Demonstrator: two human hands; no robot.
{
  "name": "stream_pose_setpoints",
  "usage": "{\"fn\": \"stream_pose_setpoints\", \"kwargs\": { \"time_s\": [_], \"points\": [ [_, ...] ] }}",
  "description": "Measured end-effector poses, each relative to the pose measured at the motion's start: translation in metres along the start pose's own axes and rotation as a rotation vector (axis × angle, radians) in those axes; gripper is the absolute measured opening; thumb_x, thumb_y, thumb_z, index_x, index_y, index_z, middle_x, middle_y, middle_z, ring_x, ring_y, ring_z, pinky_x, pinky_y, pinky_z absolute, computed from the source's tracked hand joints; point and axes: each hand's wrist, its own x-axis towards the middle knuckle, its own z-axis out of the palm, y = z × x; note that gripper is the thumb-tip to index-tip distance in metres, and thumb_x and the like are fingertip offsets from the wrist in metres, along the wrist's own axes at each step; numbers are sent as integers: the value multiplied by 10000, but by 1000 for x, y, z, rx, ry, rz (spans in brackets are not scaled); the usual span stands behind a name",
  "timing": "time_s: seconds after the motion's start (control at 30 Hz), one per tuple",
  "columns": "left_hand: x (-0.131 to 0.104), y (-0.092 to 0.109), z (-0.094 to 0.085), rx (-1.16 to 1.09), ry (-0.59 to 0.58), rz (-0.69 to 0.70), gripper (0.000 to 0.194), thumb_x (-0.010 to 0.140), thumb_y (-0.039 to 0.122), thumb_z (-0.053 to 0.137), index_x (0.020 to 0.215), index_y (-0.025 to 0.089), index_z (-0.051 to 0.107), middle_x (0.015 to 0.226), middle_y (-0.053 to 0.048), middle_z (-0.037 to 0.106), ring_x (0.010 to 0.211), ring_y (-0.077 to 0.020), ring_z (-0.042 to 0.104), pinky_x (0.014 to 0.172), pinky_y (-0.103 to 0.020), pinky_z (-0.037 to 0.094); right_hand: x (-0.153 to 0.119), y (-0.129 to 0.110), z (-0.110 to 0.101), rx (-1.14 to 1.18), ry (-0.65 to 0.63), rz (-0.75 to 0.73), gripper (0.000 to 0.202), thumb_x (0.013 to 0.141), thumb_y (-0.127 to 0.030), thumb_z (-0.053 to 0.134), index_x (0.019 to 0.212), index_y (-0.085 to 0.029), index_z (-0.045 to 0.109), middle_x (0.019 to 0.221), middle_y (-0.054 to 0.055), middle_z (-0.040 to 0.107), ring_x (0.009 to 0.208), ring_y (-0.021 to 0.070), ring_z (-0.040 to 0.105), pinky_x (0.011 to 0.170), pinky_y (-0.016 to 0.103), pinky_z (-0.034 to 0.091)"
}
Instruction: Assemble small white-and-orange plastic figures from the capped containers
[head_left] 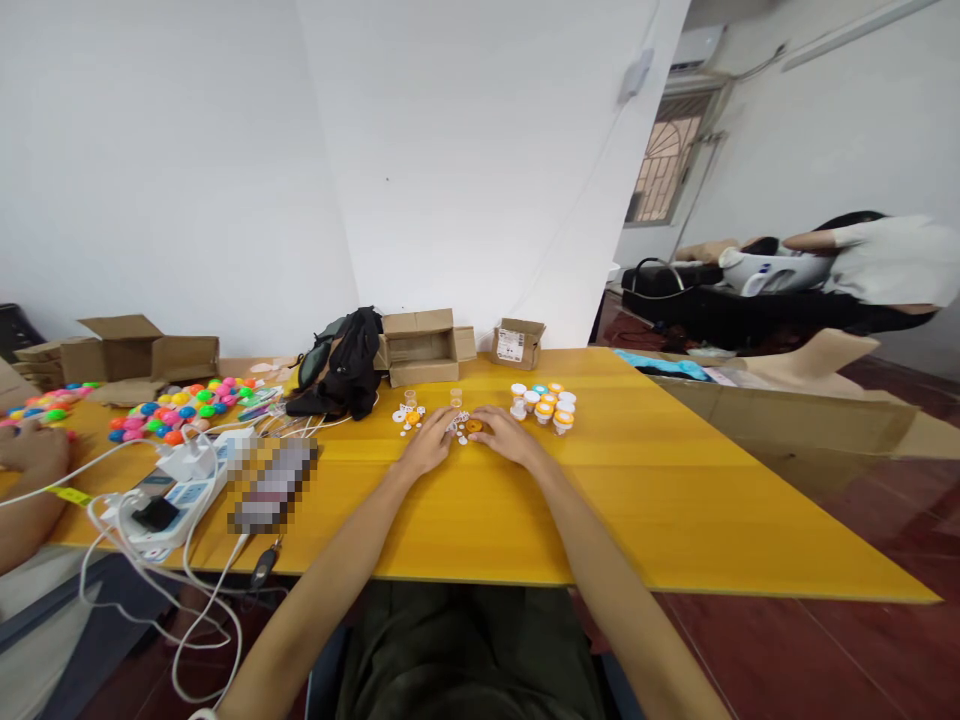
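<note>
Both hands rest over the yellow table (480,520), near its middle. My left hand (430,443) is at a small group of white parts (459,422); its fingertips are too small to make out. My right hand (501,436) has its fingers apart beside an orange round piece (474,426). White and orange small parts (412,417) lie left of my left hand. Two clear cups (456,398) (410,397) stand behind the parts. To the right of my right hand stand several small jars (545,409) with white, orange and teal lids.
Cardboard boxes (421,347) and a black bag (341,365) line the back. At left are colourful balls (180,410), a power strip (195,490) with cables, a blurred phone (275,487) and another person's arm (34,490). A person in white (892,260) is at far right.
</note>
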Motion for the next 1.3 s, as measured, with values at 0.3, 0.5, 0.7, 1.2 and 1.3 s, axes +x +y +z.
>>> {"fn": "stream_pose_setpoints", "kwargs": {
  "time_s": [0.3, 0.5, 0.7, 1.2, 1.3],
  "points": [
    [2, -4, 1, 15, -27, 23, 386, 938, 120, 441, 1255, 239, 626, 1303, -82, 655, 1267, -215, 582, 1099, -421, 474, 0, 0, 4, -43, 6, -18, 307, 895, -156, 597, 1156, -254, 726, 1159, 92, 724, 1086, 257, 652, 998, 394, 473],
    [0, 2, -3, 59, -48, 46, 380, 968, 178, 424, 1304, 245, 587, 1351, -83, 635, 1298, -221, 559, 1119, -421, 451, 1, -2, 7, -62, 64, -45, 379, 913, -124, 518, 1217, -263, 698, 1242, 85, 700, 1169, 253, 629, 1054, 435, 453],
    [0, 2, -2, 99, -95, 34, 381, 973, 213, 439, 1331, 244, 564, 1372, -84, 616, 1314, -231, 534, 1130, -423, 429, 0, 0, 10, -137, 32, -22, 367, 940, -152, 498, 1239, -243, 690, 1313, 110, 666, 1145, 266, 631, 1018, 425, 473],
    [0, 11, -6, 228, -49, 124, 348, 913, 98, 501, 1169, 269, 665, 1227, -67, 625, 1173, -240, 564, 1028, -411, 495, -3, -8, 8, -264, 34, 22, 319, 953, -174, 527, 1228, -237, 678, 1306, 105, 643, 1128, 237, 604, 1000, 382, 474],
    [-1, 11, -6, 230, -27, 126, 364, 915, 106, 505, 1207, 273, 645, 1252, -69, 611, 1176, -240, 559, 1026, -408, 496, -3, -9, 7, -276, 35, 19, 286, 951, -172, 537, 1173, -241, 702, 1272, 97, 657, 1108, 230, 614, 992, 375, 482]
  ]
}}
